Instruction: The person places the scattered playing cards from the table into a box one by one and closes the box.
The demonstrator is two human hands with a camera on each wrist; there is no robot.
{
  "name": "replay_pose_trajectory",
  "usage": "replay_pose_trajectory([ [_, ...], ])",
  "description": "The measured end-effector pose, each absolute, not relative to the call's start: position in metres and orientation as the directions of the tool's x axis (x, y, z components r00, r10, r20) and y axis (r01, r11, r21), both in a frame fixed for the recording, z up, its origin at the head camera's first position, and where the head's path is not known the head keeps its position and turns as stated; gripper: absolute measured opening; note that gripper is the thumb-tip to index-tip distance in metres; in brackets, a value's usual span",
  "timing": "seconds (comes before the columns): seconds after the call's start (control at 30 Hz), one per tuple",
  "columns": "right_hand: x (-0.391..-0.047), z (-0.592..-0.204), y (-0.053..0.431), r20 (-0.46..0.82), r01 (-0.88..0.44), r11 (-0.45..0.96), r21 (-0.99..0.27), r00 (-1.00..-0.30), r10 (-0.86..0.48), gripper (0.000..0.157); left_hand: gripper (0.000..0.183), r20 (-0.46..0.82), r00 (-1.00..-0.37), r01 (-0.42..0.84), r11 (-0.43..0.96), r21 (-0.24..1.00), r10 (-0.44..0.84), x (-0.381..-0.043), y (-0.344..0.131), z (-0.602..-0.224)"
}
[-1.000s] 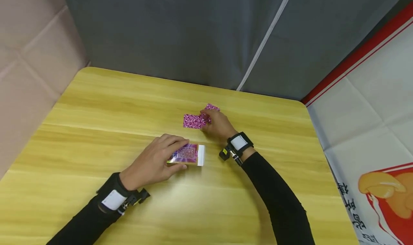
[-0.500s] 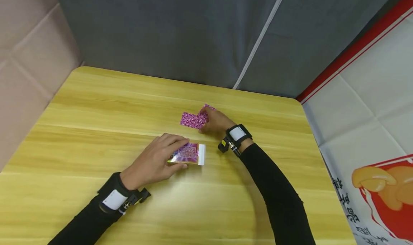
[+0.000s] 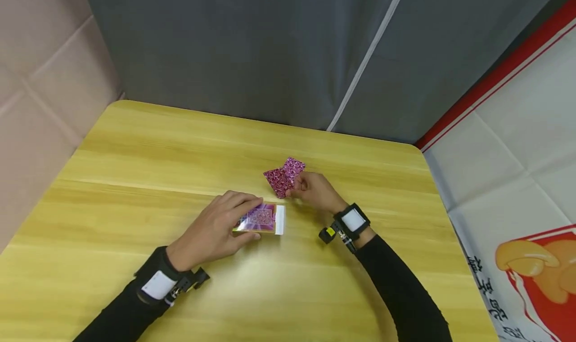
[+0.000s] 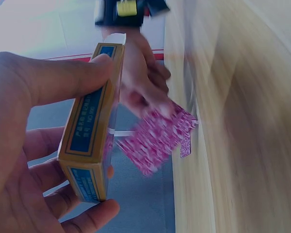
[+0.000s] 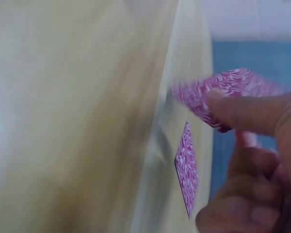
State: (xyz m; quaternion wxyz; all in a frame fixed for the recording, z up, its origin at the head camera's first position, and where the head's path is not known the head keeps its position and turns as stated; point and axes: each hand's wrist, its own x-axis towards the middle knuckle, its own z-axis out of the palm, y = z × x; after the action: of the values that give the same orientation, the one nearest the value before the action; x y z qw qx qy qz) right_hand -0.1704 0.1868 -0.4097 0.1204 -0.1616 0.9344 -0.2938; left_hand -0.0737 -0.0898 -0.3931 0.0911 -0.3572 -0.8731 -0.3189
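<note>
My left hand point(image 3: 216, 227) grips a small card box point(image 3: 263, 218), thumb on one long side and fingers on the other. The box has a purple top, gold and blue sides, and a white flap point(image 3: 280, 220) sticking out at its right end. Farther back, my right hand point(image 3: 318, 191) pinches a pink-and-white patterned card point(image 5: 223, 90) between thumb and fingers, tilted up off the table. A second card point(image 5: 187, 170) with the same pattern lies on the table just behind it, partly covered by the held card in the head view. Motion blurs the held card in both wrist views.
The yellow wood-grain table point(image 3: 157, 147) reaches back to a grey curtain point(image 3: 225, 47). A pale padded wall point(image 3: 45, 92) stands at the left, and a white panel with red trim point(image 3: 499, 172) at the right.
My right hand has taken hold of the left card, raised and turned it, and drawn back toward the box. The left hand and the box stay in place.
</note>
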Motion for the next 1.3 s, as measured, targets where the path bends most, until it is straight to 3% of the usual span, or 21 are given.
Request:
replay_pose_trajectory([
  [0.2,-0.129,-0.397,0.211,0.006,-0.234,0.455,-0.859,-0.894,-0.448,0.017,0.067,0.391,-0.734,0.677,0.550,0.489,0.555,-0.074,-0.091,-0.394],
  [0.37,-0.095,-0.385,0.222,0.064,-0.189,0.292,-0.938,-0.919,-0.388,0.015,0.067,0.402,-0.724,0.688,0.545,0.479,0.561,-0.073,-0.093,-0.392],
  [0.57,-0.073,-0.381,0.222,0.061,-0.218,0.347,-0.912,-0.910,-0.411,0.019,0.067,0.421,-0.722,0.691,0.557,0.460,0.549,-0.076,-0.095,-0.387],
  [0.9,-0.076,-0.378,0.214,0.036,-0.263,0.415,-0.871,-0.877,-0.479,0.017,0.067,0.418,-0.711,0.702,0.551,0.451,0.565,-0.076,-0.095,-0.385],
  [1.2,-0.090,-0.367,0.189,-0.109,-0.180,0.517,-0.837,-0.871,-0.480,0.018,0.066,0.386,-0.698,0.713,0.533,0.456,0.603,-0.075,-0.093,-0.382],
  [1.3,-0.090,-0.370,0.179,-0.132,-0.109,0.483,-0.869,-0.888,-0.440,0.031,0.066,0.395,-0.695,0.716,0.526,0.459,0.601,-0.075,-0.092,-0.381],
])
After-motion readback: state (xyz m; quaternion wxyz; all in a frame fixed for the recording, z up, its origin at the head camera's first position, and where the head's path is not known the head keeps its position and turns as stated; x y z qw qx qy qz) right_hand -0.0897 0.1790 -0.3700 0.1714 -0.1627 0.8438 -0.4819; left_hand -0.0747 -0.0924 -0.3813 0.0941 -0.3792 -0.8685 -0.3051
